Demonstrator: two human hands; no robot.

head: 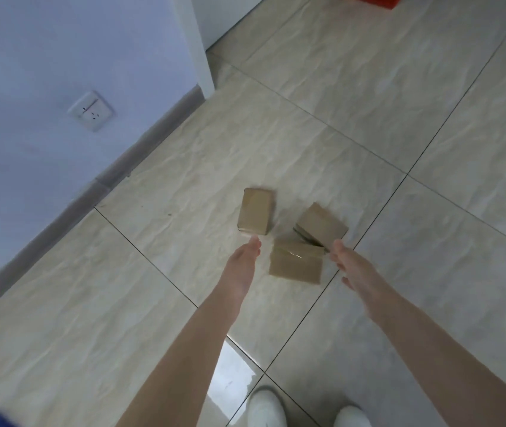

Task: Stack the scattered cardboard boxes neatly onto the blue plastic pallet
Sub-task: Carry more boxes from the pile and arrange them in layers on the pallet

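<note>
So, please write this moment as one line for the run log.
phase: reaching | left hand: open, near far box | right hand: open, by right box | near box: on floor | held: nothing

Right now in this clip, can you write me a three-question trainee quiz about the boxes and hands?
1. How many cardboard boxes lie on the tiled floor?
2. True or false: the left hand already grips a box.
3. Which box leans on another: A) left box, B) right box, C) near box?

Key: 1) three; 2) false, both the left and the right hand are open and empty; 3) B.
</note>
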